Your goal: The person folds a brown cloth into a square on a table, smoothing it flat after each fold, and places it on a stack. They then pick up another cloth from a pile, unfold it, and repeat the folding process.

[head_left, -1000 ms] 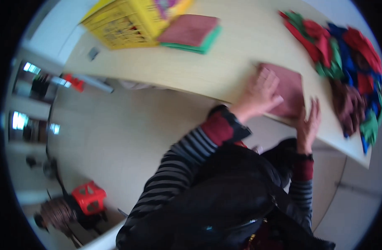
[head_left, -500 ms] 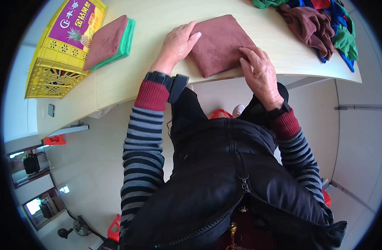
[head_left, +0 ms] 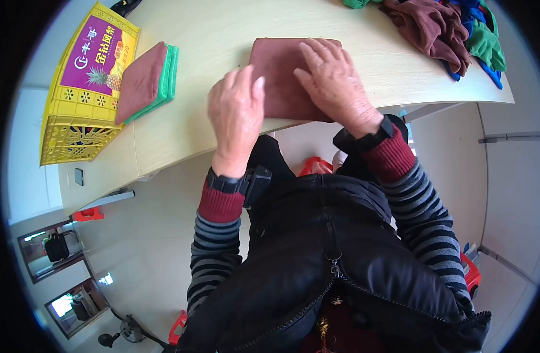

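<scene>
A folded brown towel [head_left: 277, 88] lies as a flat square near the table's front edge. On its right part rests my right hand [head_left: 338, 82], fingers stretched out and slightly spread. My left hand [head_left: 236, 112] is beside the towel's left edge, its fingers extended and a little blurred, with nothing in it. To the left, a stack of folded towels [head_left: 141, 85], brown on top and green beneath, leans against a yellow plastic crate.
The yellow crate [head_left: 61, 109] with a purple pineapple label stands at the table's left. A loose heap of brown, green and blue cloths [head_left: 429, 29] lies at the far right. Beneath the table [head_left: 193, 41] are my knees. A red stool [head_left: 88, 214] stands at lower left.
The brown towel has been turned so its edges sit squarer to me. My right hand has moved from its right corner onto its top, and my left hand has come off it toward me.
</scene>
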The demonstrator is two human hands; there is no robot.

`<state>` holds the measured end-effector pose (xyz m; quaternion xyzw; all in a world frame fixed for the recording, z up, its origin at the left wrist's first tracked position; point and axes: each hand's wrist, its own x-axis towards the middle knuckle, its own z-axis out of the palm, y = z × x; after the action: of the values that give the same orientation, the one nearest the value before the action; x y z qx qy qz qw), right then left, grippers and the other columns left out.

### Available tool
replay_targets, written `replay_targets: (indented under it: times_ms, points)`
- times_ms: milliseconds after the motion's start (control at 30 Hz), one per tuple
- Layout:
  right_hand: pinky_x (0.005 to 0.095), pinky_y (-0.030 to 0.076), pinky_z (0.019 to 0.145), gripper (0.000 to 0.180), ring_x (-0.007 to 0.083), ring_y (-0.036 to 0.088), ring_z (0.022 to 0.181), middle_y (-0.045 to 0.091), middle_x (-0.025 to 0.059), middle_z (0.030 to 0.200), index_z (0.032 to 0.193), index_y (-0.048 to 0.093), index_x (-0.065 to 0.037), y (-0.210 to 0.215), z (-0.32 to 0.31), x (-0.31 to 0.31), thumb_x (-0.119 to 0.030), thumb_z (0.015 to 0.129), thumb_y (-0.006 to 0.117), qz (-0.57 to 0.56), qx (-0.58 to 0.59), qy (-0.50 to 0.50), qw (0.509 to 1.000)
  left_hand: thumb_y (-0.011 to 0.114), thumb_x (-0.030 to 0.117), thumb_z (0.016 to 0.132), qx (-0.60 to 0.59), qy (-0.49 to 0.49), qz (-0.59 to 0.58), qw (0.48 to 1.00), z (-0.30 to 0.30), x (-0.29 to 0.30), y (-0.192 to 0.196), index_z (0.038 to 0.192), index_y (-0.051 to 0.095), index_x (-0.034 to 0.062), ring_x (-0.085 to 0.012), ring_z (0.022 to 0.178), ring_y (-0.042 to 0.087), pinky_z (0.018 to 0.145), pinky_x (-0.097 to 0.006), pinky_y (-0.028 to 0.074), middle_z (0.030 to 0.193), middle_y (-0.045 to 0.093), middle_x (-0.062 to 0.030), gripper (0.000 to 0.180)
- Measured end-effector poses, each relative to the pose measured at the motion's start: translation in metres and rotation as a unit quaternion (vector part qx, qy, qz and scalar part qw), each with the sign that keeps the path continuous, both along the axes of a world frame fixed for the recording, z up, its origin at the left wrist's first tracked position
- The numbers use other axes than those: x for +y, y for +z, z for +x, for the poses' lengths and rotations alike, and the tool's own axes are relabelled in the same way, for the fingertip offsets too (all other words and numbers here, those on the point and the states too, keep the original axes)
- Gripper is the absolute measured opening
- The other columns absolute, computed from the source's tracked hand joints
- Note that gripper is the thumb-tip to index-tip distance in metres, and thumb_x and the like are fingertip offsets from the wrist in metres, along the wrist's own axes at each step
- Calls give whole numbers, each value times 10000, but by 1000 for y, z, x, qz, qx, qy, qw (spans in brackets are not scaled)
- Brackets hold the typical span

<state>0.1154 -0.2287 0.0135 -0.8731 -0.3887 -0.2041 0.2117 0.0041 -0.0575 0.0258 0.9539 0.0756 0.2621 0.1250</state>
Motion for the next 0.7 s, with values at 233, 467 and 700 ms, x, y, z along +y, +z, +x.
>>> replay_targets:
  times_ms: [233,467,700]
  points:
    - [533,246,1215,596,363,362,1459,451,199,1532,1460,478,18,-32,7,6,-366,1005,491,-10,23,0,1000,479,409,1042,43,-152,43,987,68,-5,-31,1467,488,33,-335,1439,392,1190,-447,293,1526,457,-185,567]
    - [541,239,1217,611,392,385,1439,469,227,1503,1422,508,27,-27,3,-3,-321,923,569,18,59,-20,998,486,469,1019,90,-155,17,984,75,-13,-28,1501,434,19,-356,1487,315,1237,-472,205,1570,399,-199,662]
    - [541,175,1232,643,385,333,1469,447,224,1528,1454,485,37,-32,-5,4,-392,976,451,54,79,-17,995,437,441,1042,173,-151,6,973,68,-2,-24,1557,349,38,-345,1532,223,1254,-462,164,1630,308,-177,660]
